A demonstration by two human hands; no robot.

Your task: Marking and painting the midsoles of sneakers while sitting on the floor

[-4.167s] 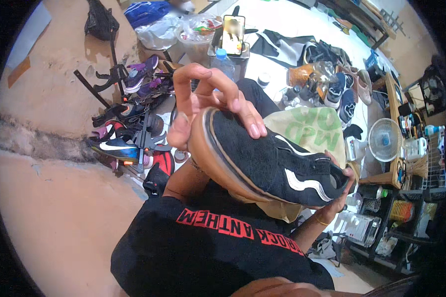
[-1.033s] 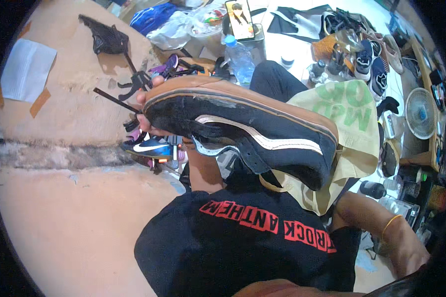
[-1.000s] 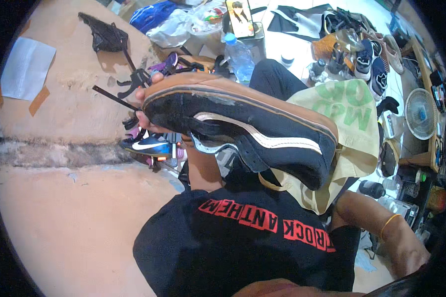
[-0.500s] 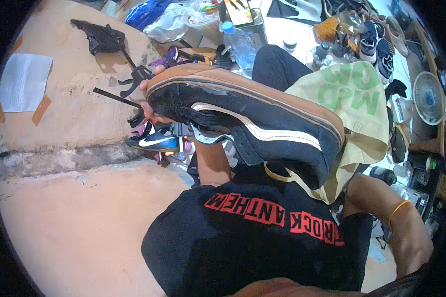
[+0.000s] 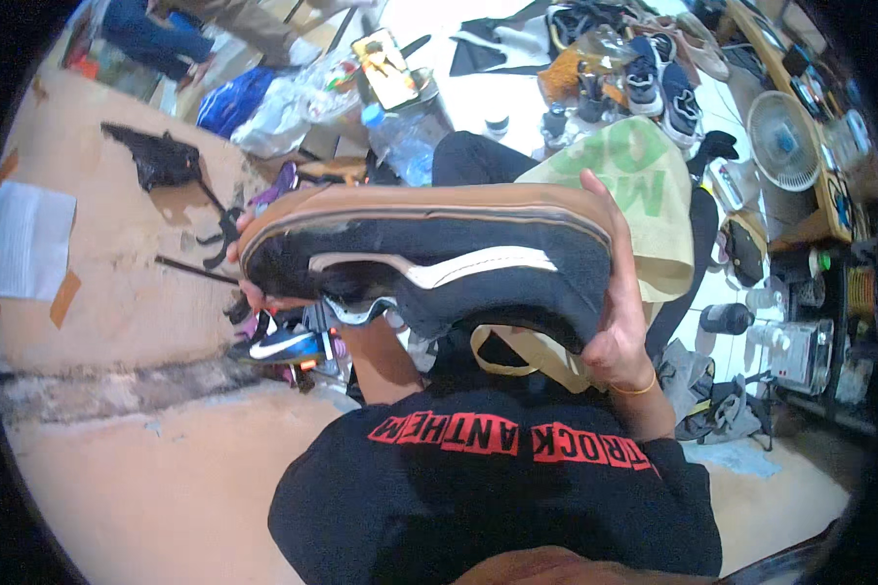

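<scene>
A black sneaker (image 5: 458,307) with a white side stripe and a tan-brown sole is held up crosswise before my chest, sole uppermost and opening downward. My left hand (image 5: 252,291) is closed around its left end; most of that hand is hidden behind the shoe. At the other end, my right hand (image 5: 622,317) presses its palm and fingers against the shoe, with a yellow band on the wrist. A pale cloth bag (image 5: 658,229) with green print lies over my leg, partly behind the sneaker.
Left of the shoe, a blue sneaker (image 5: 288,348) with a white mark sits by the wall. Beyond it are a clear water bottle (image 5: 400,146) and a phone (image 5: 384,68). Several shoes (image 5: 668,93) stand at the far right, near a white fan (image 5: 783,139). A dark bottle (image 5: 727,319) lies at the right.
My right hand has come up from the lower right onto the sneaker's right end. The sneaker has turned from slanting to nearly level. The view has shifted too.
</scene>
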